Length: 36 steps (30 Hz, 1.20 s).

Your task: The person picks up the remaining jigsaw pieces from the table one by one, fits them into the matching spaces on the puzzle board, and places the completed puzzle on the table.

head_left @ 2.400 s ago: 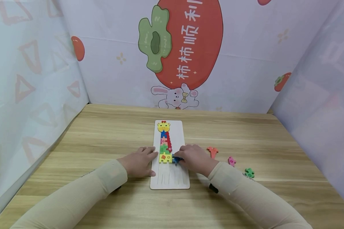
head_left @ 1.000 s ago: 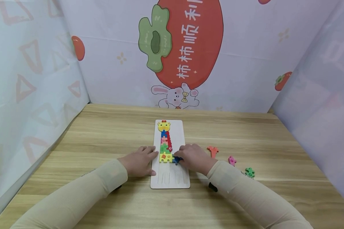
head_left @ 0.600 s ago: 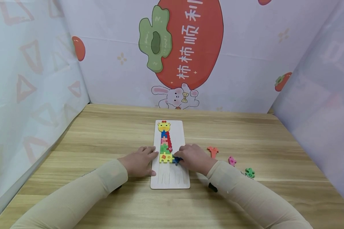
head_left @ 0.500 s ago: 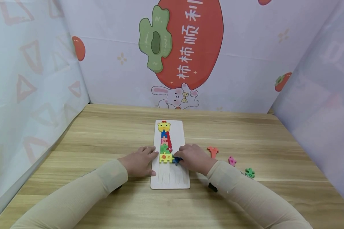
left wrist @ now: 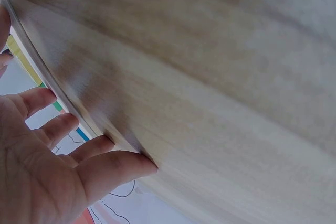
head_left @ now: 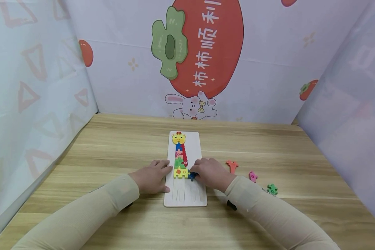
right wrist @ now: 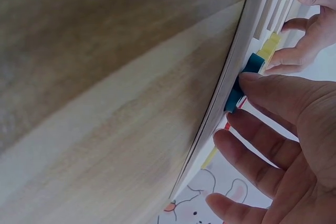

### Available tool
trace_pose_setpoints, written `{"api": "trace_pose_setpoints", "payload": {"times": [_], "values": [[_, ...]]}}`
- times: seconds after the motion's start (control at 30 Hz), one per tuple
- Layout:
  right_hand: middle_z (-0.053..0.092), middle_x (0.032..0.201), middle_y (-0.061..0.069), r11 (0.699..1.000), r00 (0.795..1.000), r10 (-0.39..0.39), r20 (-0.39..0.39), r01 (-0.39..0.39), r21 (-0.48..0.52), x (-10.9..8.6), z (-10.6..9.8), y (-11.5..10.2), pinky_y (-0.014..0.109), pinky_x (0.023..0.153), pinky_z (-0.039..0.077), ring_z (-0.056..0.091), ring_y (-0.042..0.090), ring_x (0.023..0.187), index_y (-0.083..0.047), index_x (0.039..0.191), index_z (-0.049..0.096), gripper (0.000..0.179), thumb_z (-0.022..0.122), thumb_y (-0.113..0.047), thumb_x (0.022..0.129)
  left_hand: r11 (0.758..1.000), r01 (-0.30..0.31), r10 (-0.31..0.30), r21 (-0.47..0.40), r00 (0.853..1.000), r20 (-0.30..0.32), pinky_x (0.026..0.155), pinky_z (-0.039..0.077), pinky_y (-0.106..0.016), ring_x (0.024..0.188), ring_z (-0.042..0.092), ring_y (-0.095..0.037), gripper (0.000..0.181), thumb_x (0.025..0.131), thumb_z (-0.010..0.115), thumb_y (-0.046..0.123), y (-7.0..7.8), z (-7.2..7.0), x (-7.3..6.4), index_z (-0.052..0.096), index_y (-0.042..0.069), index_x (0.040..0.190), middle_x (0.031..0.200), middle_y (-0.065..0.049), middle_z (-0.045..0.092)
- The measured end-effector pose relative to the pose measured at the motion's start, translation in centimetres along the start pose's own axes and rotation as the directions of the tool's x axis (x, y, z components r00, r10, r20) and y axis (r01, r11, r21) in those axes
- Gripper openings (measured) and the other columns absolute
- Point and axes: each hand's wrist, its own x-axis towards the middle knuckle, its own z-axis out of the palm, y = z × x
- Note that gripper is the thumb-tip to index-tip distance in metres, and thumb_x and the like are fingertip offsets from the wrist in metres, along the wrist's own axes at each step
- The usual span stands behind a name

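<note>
A pale wooden puzzle board [head_left: 192,146] lies lengthwise on the table, bearing a partly filled giraffe. Its yellow head [head_left: 178,138] is at the far end, above blue, pink and green neck pieces and a red mane piece [head_left: 184,156]. My right hand [head_left: 213,173] pinches a dark blue puzzle piece [right wrist: 244,85] between thumb and forefinger, right beside the yellow puzzle piece [head_left: 181,173]; the fingers partly cover it in the head view. My left hand [head_left: 153,176] rests along the board's left edge, fingers spread and touching the rim, as the left wrist view also shows.
To the right of the board lie loose puzzle pieces: an orange one [head_left: 232,166], a pink one [head_left: 253,176] and a green one [head_left: 272,189] close to the right sleeve. Bare grooves [head_left: 184,192] mark the board's near end. Printed cloth walls [head_left: 118,80] enclose the wooden table [head_left: 137,139].
</note>
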Motion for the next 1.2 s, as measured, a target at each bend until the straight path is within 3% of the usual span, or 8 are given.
{"api": "trace_pose_setpoints", "payload": {"times": [0.7,1.2], "values": [[0.070,0.108,0.001,1.000,1.000,-0.003,-0.013,0.004,0.011,-0.12,0.13,0.11,0.026,0.072,0.053,0.062,0.015,0.091,-0.021,0.117,0.072,0.033,0.076,-0.026,0.085,1.000,0.005,-0.005,0.013,1.000,0.002,0.109,0.036,-0.050,0.140,0.028,-0.034,0.081,0.085,0.064,0.056,-0.02,0.08,0.19,0.038,0.014,0.149,0.156,-0.008,0.028],[0.066,0.117,0.003,0.999,0.999,0.028,-0.023,-0.027,0.042,-0.81,-0.23,-0.16,0.033,0.082,0.054,0.060,0.018,0.099,-0.023,0.123,0.069,0.041,0.077,-0.028,0.083,1.000,0.008,-0.008,0.001,1.000,0.000,0.108,0.036,-0.051,0.140,0.028,-0.034,0.080,0.086,0.064,0.056,0.05,0.18,0.13,0.038,0.014,0.149,0.156,-0.008,0.028]]}}
